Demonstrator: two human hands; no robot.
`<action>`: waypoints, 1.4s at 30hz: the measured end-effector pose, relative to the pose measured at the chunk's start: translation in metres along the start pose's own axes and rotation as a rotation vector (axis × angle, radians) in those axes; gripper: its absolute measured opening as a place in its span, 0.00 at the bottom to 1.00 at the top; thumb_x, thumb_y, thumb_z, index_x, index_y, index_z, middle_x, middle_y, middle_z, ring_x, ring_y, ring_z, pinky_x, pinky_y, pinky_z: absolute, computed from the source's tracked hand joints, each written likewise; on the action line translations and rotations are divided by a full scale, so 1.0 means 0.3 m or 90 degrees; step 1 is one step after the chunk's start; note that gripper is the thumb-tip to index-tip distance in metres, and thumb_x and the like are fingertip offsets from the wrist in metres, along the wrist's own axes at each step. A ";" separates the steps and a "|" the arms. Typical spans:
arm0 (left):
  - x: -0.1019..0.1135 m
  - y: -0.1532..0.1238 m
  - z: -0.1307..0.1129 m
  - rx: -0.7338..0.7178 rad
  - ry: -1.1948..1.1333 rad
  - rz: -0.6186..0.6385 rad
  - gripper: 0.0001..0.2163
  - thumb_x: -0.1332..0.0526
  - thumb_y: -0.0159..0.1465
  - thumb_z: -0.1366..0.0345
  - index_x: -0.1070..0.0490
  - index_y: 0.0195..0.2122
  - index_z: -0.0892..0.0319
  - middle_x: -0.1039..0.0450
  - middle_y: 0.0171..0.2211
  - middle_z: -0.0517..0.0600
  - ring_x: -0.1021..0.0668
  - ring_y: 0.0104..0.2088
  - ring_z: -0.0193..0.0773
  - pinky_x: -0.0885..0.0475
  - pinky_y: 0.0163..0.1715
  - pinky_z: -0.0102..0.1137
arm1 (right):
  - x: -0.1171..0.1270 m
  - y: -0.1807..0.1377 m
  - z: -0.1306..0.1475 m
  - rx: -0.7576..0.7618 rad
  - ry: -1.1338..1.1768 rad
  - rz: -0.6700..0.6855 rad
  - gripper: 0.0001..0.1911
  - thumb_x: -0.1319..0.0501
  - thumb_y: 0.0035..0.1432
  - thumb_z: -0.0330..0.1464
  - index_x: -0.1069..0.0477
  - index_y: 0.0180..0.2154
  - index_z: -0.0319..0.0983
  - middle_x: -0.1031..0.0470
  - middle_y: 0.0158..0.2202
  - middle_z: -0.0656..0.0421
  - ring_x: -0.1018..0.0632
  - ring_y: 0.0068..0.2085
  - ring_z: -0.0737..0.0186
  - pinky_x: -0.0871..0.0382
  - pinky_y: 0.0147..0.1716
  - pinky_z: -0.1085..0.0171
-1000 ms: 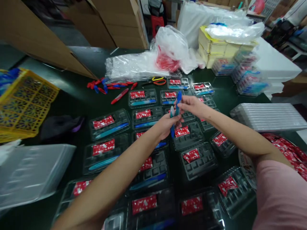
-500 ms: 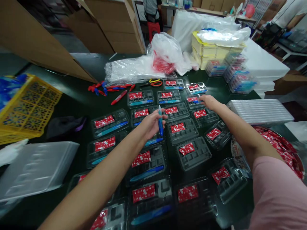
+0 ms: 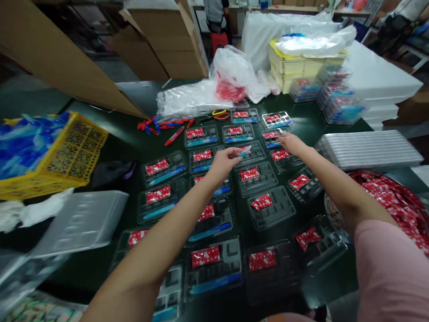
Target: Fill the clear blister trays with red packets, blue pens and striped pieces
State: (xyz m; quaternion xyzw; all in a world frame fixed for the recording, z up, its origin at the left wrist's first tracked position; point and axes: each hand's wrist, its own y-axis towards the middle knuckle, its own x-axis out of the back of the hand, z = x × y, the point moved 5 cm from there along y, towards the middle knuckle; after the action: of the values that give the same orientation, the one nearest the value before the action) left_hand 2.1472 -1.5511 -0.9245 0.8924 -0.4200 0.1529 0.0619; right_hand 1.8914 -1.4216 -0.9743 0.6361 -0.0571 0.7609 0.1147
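Observation:
My left hand [image 3: 225, 162] is closed around a light-blue pen [image 3: 245, 151], its pale tip pointing up and right over a clear plastic tray [image 3: 257, 157] with a red packet. Further right, my right hand [image 3: 292, 144] has its fingers together on a blue pen [image 3: 274, 145] lying in another clear tray [image 3: 270, 133]. Rows of similar trays cover the dark table, each with a red white-patterned packet [image 3: 262, 260]. Trays on the left and at the back also hold blue pens [image 3: 214, 283]; several nearer on the right show only the packet.
A yellow basket [image 3: 75, 154] of blue pens stands left, above stacked clear plastic [image 3: 90, 217]. Scissors [image 3: 219, 114] and red pens [image 3: 174, 136] lie at the back, near plastic bags [image 3: 187, 98]. On the right are stacked trays [image 3: 372, 147] and a tub of red packets [image 3: 395, 197].
My left hand has moved right with the pen, which has tipped from upright toward the right. My right hand stays at the same tray. The view has shifted slightly left.

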 end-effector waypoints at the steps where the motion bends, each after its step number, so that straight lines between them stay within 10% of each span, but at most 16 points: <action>1: -0.024 0.019 -0.001 -0.036 0.086 0.006 0.12 0.34 0.52 0.70 0.21 0.39 0.60 0.23 0.35 0.50 0.24 0.36 0.38 0.31 0.43 0.35 | 0.012 -0.009 0.007 0.010 0.004 -0.011 0.16 0.47 0.64 0.28 0.25 0.49 0.35 0.25 0.48 0.48 0.25 0.48 0.55 0.34 0.49 0.61; 11: -0.253 0.122 0.097 -0.152 0.496 0.075 0.15 0.44 0.62 0.74 0.21 0.46 0.60 0.27 0.41 0.55 0.27 0.43 0.43 0.32 0.46 0.35 | 0.170 -0.150 0.083 0.090 0.084 -0.101 0.15 0.46 0.65 0.30 0.25 0.48 0.36 0.23 0.45 0.49 0.23 0.44 0.55 0.31 0.47 0.59; 17: -0.256 0.099 0.102 -0.154 0.493 -0.009 0.14 0.45 0.64 0.71 0.21 0.44 0.56 0.28 0.44 0.58 0.30 0.47 0.51 0.36 0.46 0.43 | 0.198 -0.208 0.116 0.093 0.117 -0.098 0.15 0.47 0.65 0.31 0.25 0.48 0.36 0.24 0.43 0.50 0.24 0.43 0.56 0.32 0.47 0.61; 27: -0.222 0.031 0.070 -0.163 0.448 0.079 0.12 0.40 0.60 0.70 0.22 0.44 0.60 0.29 0.47 0.60 0.28 0.51 0.50 0.35 0.55 0.43 | 0.199 -0.231 0.155 -0.012 0.049 -0.015 0.15 0.44 0.62 0.29 0.24 0.47 0.35 0.23 0.45 0.49 0.24 0.43 0.55 0.33 0.46 0.61; 32: 0.031 -0.159 -0.077 -0.202 0.376 -0.035 0.17 0.37 0.59 0.70 0.26 0.51 0.58 0.37 0.59 0.58 0.34 0.61 0.50 0.42 0.62 0.45 | 0.204 -0.286 0.240 0.048 0.087 -0.005 0.16 0.46 0.62 0.33 0.24 0.45 0.34 0.21 0.43 0.48 0.22 0.41 0.51 0.30 0.45 0.56; 37: 0.514 -0.497 -0.154 -0.114 0.388 -0.259 0.15 0.36 0.61 0.65 0.25 0.50 0.56 0.36 0.59 0.55 0.34 0.61 0.51 0.38 0.59 0.46 | 0.167 -0.282 0.388 0.162 0.161 -0.022 0.19 0.49 0.60 0.46 0.25 0.42 0.44 0.20 0.38 0.48 0.21 0.33 0.51 0.29 0.35 0.52; 42: 0.956 -0.966 -0.069 0.064 0.456 -0.458 0.16 0.40 0.62 0.66 0.25 0.51 0.61 0.26 0.49 0.56 0.26 0.49 0.45 0.33 0.52 0.39 | 0.131 -0.270 0.647 0.210 0.225 0.009 0.18 0.49 0.58 0.50 0.27 0.41 0.53 0.20 0.35 0.55 0.20 0.33 0.47 0.27 0.32 0.49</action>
State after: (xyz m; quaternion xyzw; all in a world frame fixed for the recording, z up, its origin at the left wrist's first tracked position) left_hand 2.5377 -1.5704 -0.8066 0.8741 -0.0306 0.4381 0.2077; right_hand 2.0904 -1.3844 -0.9049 0.5026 0.0844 0.8603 0.0123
